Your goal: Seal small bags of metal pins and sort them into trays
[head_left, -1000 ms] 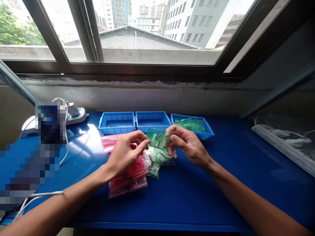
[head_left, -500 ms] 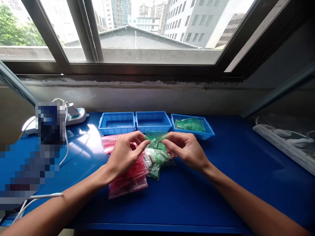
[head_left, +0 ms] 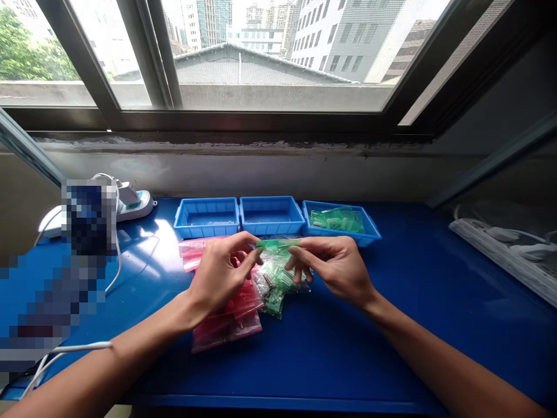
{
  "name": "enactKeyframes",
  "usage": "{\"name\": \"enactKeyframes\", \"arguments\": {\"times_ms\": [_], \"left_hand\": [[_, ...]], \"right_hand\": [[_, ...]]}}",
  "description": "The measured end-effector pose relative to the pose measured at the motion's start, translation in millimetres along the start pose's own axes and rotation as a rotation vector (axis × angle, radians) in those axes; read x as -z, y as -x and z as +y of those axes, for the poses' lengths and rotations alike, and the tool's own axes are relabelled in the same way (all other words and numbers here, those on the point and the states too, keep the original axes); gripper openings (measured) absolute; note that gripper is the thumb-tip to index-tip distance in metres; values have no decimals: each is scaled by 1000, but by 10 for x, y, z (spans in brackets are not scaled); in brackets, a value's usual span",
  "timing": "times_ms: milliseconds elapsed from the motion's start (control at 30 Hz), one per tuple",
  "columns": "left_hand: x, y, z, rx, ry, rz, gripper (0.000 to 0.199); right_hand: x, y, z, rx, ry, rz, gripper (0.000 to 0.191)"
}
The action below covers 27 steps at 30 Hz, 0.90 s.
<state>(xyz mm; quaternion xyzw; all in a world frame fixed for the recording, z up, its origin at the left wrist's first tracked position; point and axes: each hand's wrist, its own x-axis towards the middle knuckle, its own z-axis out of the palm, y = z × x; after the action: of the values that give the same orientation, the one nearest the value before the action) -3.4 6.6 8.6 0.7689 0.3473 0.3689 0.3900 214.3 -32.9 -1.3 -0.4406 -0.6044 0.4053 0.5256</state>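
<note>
Head view: we see L hand (head_left: 226, 270) & R hand (head_left: 346, 264) nearly closed, thumb vs. index, pinching opp. ends of a small green bag (head_left: 278, 245), prob. to stretch it flat betw. them. It's above a bag pile (head_left: 278, 284), green & clear, on the tabletop (head_left: 331, 360); short reach, we'd guess. Pink bags (head_left: 224, 330) lie just L of pile, partly hidden by L hand. Behind: 3 blue bins (head_left: 278, 230) side by side; R one has green bags (head_left: 337, 219), walls likely stopping slides.
</note>
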Motion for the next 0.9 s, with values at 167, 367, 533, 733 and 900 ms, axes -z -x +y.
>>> {"name": "enactKeyframes", "arguments": {"times_ms": [167, 367, 533, 733, 900], "left_hand": [[5, 35, -6, -133, -63, 105, 24], [-11, 59, -23, -237, -59, 145, 26], [-12, 53, -13, -229, -60, 145, 25], [5, 54, 11, -177, -72, 125, 25], [10, 36, 17, -155, -61, 112, 21]], "right_hand": [[2, 16, 26, 216, 209, 123, 35], [4, 47, 24, 373, 365, 159, 38], [8, 55, 10, 390, 381, 160, 38], [18, 68, 18, 298, 375, 157, 33], [10, 66, -4, 244, 306, 148, 28]]}}
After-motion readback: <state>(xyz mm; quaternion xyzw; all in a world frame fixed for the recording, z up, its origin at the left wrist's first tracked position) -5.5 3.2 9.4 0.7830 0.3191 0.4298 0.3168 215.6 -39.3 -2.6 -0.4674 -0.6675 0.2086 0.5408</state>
